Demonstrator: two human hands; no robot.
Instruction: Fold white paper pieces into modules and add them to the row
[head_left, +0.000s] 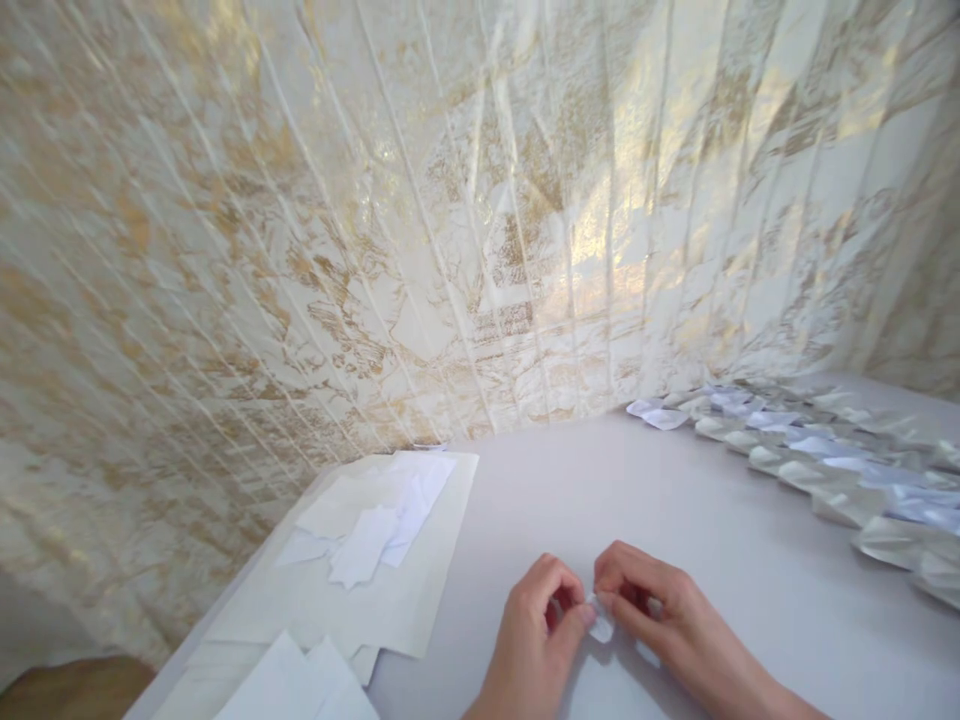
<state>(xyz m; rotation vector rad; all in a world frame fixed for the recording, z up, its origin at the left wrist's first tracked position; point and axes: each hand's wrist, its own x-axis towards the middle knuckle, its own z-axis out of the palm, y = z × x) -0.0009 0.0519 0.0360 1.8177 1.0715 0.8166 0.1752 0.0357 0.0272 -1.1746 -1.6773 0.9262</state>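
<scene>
Both of my hands meet low in the middle of the view over a pale grey table [675, 520]. My left hand [536, 625] and my right hand [649, 600] each pinch a small folded piece of white paper [600, 622] between thumb and fingertips. The paper lies right at the table surface. Most of it is hidden by my fingers.
A stack of white paper sheets and cut scraps [367, 545] lies at the left of the table. Several folded white paper pieces [817, 450] sit in rows along the right side. A crinkled white and gold curtain [420, 200] hangs close behind the table.
</scene>
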